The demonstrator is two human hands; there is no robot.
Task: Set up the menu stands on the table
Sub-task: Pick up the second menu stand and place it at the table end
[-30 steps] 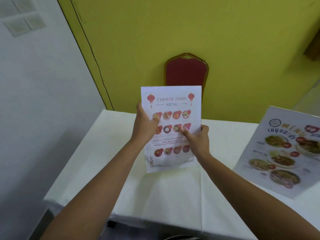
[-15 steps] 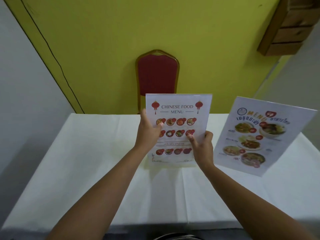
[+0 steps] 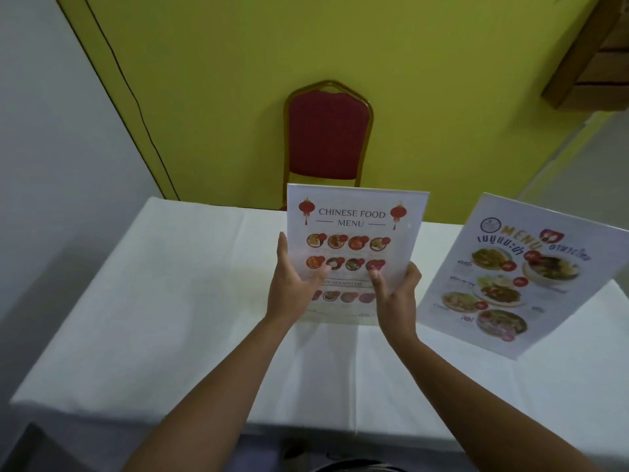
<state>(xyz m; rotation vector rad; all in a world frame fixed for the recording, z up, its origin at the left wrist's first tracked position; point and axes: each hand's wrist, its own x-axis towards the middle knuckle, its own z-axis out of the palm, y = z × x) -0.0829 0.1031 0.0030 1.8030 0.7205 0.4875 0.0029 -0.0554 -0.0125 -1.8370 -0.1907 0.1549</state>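
Note:
A Chinese food menu stand [image 3: 354,229] stands upright near the middle of the white table [image 3: 170,301], its bottom edge at the cloth. My left hand [image 3: 292,287] grips its left edge, thumb across the front. My right hand [image 3: 396,298] grips its lower right corner, thumb on the front. A second menu stand [image 3: 510,277] with Thai text and food photos stands to the right, leaning, untouched by either hand.
A red chair [image 3: 326,131] with a gold frame stands behind the table against the yellow wall [image 3: 374,46]. A wooden shelf [image 3: 599,52] hangs at the upper right. The table's near edge runs across the bottom of the view.
The Chinese menu stand has come down from the air to the tablecloth near the middle. My view has swung right, bringing the second stand further into sight.

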